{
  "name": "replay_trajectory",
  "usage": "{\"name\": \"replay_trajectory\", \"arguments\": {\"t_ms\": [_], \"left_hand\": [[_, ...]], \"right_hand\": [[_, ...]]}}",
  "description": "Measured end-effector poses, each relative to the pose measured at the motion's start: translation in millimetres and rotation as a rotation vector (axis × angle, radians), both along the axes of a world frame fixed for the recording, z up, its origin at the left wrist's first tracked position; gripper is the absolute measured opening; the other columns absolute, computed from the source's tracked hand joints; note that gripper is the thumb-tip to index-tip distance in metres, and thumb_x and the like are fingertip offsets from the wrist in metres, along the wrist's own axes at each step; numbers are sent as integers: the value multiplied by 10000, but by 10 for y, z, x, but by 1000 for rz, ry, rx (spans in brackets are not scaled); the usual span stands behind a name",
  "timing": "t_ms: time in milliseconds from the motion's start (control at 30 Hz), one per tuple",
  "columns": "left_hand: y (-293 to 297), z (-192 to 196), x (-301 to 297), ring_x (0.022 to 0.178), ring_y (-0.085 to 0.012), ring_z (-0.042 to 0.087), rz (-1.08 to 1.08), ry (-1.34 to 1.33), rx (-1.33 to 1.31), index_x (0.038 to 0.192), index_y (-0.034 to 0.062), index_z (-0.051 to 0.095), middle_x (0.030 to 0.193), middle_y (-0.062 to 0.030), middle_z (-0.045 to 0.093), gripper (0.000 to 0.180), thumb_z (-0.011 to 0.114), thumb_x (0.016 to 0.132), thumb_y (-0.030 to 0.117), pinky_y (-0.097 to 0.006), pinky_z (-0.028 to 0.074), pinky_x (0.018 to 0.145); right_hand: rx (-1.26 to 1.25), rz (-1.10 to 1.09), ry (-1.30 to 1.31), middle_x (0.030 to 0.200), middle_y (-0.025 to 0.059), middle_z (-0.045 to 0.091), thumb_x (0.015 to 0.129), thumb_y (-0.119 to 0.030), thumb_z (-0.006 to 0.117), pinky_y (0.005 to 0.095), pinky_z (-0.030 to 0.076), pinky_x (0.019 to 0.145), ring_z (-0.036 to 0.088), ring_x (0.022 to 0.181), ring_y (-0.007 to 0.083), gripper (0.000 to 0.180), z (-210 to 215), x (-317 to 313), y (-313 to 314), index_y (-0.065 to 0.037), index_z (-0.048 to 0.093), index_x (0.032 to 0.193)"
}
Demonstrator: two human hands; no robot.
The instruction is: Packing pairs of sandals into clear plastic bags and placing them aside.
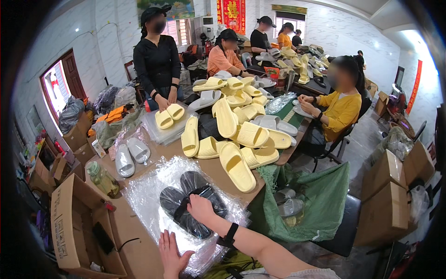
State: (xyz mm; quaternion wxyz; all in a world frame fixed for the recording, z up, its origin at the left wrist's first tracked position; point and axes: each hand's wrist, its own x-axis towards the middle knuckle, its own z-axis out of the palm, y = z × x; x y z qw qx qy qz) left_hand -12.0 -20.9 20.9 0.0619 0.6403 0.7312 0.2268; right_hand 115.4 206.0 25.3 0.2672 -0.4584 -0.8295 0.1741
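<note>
A pair of black slippers (174, 201) lies on a stack of clear plastic bags (144, 197) in front of me. Clear film shines over parts of the slippers. My right hand (202, 210), a black band on its wrist, reaches over them with fingers curled closed at their straps; the fingertips are partly hidden. Close to the near edge of the bags, my left hand (173, 255) rests flat on the plastic, fingers stretched out and thumb apart. Beyond the bags lies a large heap of yellow slippers (237, 166), with some grey and black ones among them.
Left of the bags stand a cardboard box (69, 223), a clear jug (102, 179) and grey slippers (124, 160) in plastic. At the right hangs a green woven sack (320, 200) with wrapped slippers inside. Co-workers (158, 65) handle slippers around the table.
</note>
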Motion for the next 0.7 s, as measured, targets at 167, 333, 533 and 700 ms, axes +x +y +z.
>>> {"name": "replay_trajectory", "arguments": {"t_ms": [167, 333, 533, 700], "left_hand": [[-3, -24, -16, 1491, -454, 208, 14, 8, -15, 1464, -49, 405, 1587, -283, 284, 1050, 721, 747, 650, -564, 161, 1202], [9, 0, -20, 1486, -461, 218, 12, 5, -18, 1466, -47, 405, 1588, -287, 282, 1043, 710, 755, 652, -566, 159, 1202], [3, -68, -54, 1454, -507, 249, -26, -10, 68, 1427, -77, 438, 1540, -331, 328, 1017, 692, 767, 654, -593, 198, 1179], [-19, -46, -34, 1476, -476, 229, -14, -14, 43, 1461, -47, 413, 1574, -288, 305, 980, 637, 827, 666, -581, 196, 1184]], "right_hand": [[-12, 52, 195, 850, 215, 658, 878, -225, 626, 510, 535, 696, 661, 787, 419, 232, 11, 64, 13, -9, 542, 884], [-106, 77, 207, 829, 198, 667, 869, -244, 629, 514, 531, 697, 667, 793, 415, 228, 9, 277, -49, -25, 565, 875], [-204, 160, 274, 732, 141, 634, 854, -241, 674, 444, 514, 631, 657, 715, 359, 227, 153, 937, -385, -36, 578, 865], [-251, 152, 428, 693, 96, 583, 846, -152, 699, 343, 485, 596, 584, 607, 238, 165, 232, 1717, -807, -42, 616, 936]]}}
